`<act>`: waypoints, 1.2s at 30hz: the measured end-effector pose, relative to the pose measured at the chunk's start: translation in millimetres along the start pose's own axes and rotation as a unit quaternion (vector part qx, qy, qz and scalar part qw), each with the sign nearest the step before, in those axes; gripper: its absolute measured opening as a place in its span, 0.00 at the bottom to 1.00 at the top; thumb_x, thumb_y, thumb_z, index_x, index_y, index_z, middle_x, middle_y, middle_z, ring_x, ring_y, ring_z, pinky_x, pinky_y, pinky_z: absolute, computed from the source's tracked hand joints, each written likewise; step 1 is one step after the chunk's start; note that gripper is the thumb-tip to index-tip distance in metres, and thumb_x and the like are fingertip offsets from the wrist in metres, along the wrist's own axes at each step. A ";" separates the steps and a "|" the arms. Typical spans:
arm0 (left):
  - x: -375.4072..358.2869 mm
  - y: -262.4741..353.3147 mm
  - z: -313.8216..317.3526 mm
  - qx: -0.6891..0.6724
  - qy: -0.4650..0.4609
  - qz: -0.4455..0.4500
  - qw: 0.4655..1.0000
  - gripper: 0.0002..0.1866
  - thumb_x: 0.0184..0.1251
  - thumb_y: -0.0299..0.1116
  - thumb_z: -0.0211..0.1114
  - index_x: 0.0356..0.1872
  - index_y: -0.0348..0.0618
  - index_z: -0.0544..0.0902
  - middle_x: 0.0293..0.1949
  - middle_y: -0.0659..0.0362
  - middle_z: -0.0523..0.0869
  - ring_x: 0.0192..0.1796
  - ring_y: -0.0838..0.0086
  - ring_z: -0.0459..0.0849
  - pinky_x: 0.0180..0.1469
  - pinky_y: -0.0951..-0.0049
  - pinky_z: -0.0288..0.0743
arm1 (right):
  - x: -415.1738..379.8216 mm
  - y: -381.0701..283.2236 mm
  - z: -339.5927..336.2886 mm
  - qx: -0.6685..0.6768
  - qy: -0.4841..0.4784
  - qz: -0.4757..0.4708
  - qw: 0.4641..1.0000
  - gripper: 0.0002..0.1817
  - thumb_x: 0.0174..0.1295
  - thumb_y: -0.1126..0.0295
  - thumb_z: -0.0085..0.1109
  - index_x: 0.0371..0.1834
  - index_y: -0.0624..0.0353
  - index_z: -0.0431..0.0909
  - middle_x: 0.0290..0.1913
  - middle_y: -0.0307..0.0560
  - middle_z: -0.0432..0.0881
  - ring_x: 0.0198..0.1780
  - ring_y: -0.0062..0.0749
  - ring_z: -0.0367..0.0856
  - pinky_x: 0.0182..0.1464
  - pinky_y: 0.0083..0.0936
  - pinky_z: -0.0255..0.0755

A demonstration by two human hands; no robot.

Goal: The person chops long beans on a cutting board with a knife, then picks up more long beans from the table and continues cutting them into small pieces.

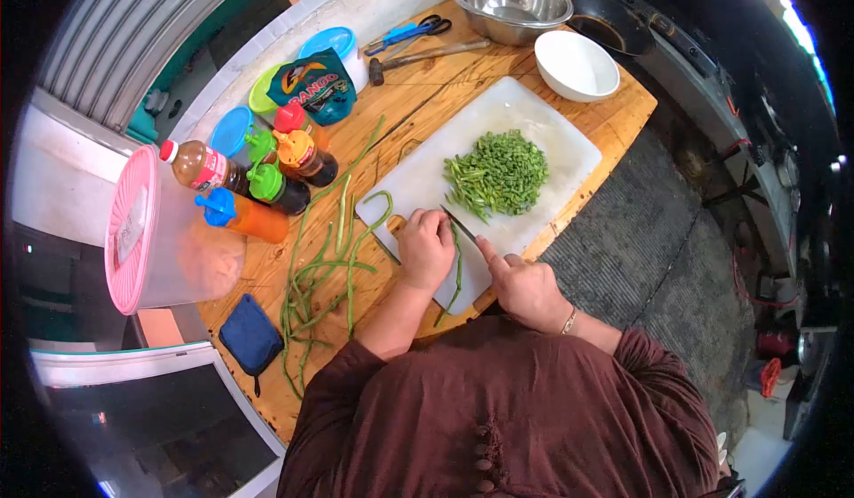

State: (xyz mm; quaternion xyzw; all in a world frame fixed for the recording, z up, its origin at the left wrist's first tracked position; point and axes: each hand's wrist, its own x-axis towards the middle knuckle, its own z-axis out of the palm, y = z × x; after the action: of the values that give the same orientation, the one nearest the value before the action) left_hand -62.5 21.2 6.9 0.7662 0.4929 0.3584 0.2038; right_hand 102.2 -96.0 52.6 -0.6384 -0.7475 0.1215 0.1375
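Note:
My left hand (427,247) is closed at the near edge of the white cutting board (431,178), its fingers pinching a long green bean (458,276) that trails toward my body. Gripped in my right hand (527,286) is a knife (459,223), its blade beside the left fingertips and the bean. The knife handle is hidden inside the hand. Beyond the blade lies a heap of chopped green beans (500,173) on the board. Several whole long beans (307,289) are spread over the wooden table left of the board.
Sauce bottles (280,187) and a pink-lidded tub (133,231) stand at left. A hammer (427,60), scissors (431,27), a steel bowl (511,4), a white bowl (576,67) and a frying pan (609,18) line the back. A blue pouch (252,335) lies near left.

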 end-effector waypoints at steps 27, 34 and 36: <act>-3.2 11.2 -5.3 -0.056 -0.064 -0.108 0.990 0.10 0.57 0.27 0.69 0.38 0.32 0.87 0.31 0.49 0.89 0.31 0.62 0.88 0.38 0.65 0.81 | 3.4 -0.9 -3.0 0.008 -0.077 0.042 0.996 0.38 0.62 0.70 0.53 0.79 0.52 0.58 0.33 0.51 0.84 0.31 0.47 0.86 0.35 0.42 0.80; -2.6 13.0 -5.2 -0.063 -0.044 -0.127 0.989 0.06 0.55 0.26 0.68 0.33 0.34 0.87 0.31 0.46 0.87 0.35 0.52 0.86 0.41 0.57 0.80 | 8.3 9.1 5.6 0.038 0.020 0.049 0.998 0.33 0.64 0.70 0.56 0.75 0.52 0.66 0.29 0.47 0.83 0.27 0.45 0.85 0.30 0.40 0.79; -1.8 10.9 -5.1 -0.047 -0.051 -0.114 0.991 0.07 0.55 0.26 0.68 0.33 0.34 0.87 0.30 0.45 0.87 0.35 0.52 0.86 0.41 0.57 0.80 | 7.2 8.7 6.4 0.027 0.031 0.049 0.998 0.32 0.63 0.69 0.57 0.74 0.52 0.67 0.29 0.48 0.83 0.25 0.45 0.84 0.28 0.40 0.79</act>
State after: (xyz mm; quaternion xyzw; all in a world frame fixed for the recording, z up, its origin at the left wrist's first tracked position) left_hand -60.1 14.7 16.9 0.7117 0.5489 0.3163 0.3036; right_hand 106.9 -87.5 43.9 -0.6739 -0.7071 0.1280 0.1718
